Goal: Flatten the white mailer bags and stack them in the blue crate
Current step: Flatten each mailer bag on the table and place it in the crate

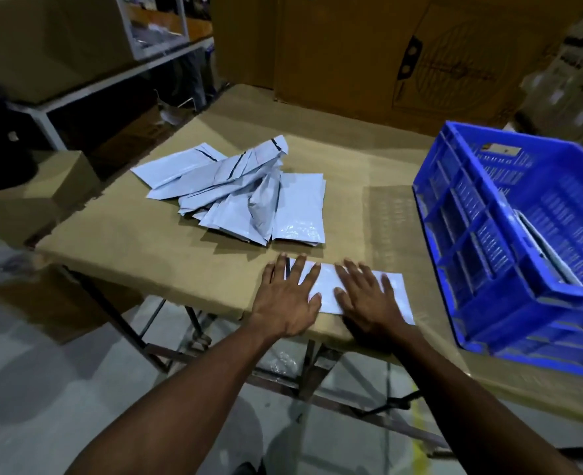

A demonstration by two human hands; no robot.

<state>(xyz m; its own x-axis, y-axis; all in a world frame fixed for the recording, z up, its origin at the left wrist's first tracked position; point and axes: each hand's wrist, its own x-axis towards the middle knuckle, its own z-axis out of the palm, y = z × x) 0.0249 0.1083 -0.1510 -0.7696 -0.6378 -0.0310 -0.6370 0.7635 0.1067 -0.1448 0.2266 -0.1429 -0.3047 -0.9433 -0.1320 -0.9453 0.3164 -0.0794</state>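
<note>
A white mailer bag [327, 286] lies flat near the front edge of the cardboard-covered table [146, 241]. My left hand [288, 296] presses on its left end with fingers spread and straight. My right hand [368, 296] presses flat on its right half. Behind them, a loose pile of several crumpled white mailer bags [235, 193] sits mid-table. The blue crate [509, 241] stands at the right, tilted in view, with a few flat bags [543, 252] leaning inside it.
Large cardboard boxes [386, 46] rise behind the table. A metal shelf [111, 80] and smaller boxes [43, 197] stand at the left. The table's front edge is just under my wrists, with grey floor [43, 389] below.
</note>
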